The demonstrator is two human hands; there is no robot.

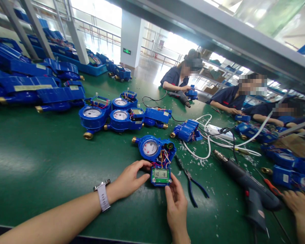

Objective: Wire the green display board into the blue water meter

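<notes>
A blue water meter (149,148) with a round white dial lies before me, its side housing uncovered with coloured wires showing. Those wires run to a small display module (160,176), a green circuit board with a lit LCD in a blue frame. My right hand (177,203) grips the module's right edge between thumb and fingers. On the other side, my left hand (130,179) has thumb and forefinger apart, the forefinger reaching the meter's lower edge and the thumb beside the module. Its other fingers are partly hidden. Blue-handled pliers (190,179) lie to the right.
A heat gun (244,183), a red screwdriver (271,186) and a power strip (220,132) with white cables lie rightward. Another person's hand (300,203) rests at the right edge. More meters (91,117) stand beyond; several are piled left. Co-workers sit across the green table (53,159).
</notes>
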